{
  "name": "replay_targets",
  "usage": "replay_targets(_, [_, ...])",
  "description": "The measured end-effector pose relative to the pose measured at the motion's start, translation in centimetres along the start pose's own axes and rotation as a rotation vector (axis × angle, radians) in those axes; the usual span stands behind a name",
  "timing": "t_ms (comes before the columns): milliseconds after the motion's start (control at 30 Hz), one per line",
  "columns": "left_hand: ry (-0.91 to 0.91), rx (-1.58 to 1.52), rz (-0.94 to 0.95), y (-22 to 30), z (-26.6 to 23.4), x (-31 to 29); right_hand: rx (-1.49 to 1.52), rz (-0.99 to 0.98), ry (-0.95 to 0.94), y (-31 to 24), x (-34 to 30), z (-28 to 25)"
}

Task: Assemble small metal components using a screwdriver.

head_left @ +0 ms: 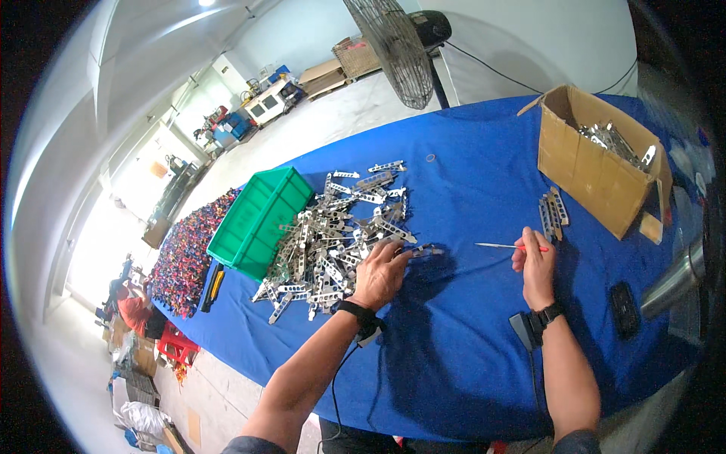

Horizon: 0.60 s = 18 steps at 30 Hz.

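My left hand is at the right edge of a heap of metal parts, with its fingers closed on one flat metal strip with holes. The strip's free end points right, and the fingers hide the rest. My right hand grips a thin, straight metal tool with a red handle. Its tip points left, apart from the strip. A few similar metal strips lie side by side just beyond my right hand.
Behind the heap, a green plastic crate tilts beside a mass of small multicoloured pieces. An open cardboard box with metal parts stands far right. Near my right arm are a black phone-like object and a metal cylinder. A fan stands beyond the table.
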<state>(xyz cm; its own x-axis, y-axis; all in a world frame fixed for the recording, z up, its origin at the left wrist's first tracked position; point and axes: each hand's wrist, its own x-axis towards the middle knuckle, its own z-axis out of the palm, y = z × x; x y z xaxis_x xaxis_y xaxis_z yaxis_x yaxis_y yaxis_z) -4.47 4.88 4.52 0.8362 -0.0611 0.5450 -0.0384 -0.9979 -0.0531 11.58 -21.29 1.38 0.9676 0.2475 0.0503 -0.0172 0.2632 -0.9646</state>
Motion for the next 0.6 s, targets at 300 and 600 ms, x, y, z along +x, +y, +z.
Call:
replay_targets(300, [-0.171,-0.374,-0.401,2.7,2.0,2.7,0.023,0.005,0.000,0.7,0.4,-0.2])
replay_targets(600, [-0.249,-0.834,-0.784,4.2,4.9,2.2,0.029,0.032,-0.024,0.0,0.2,-0.3])
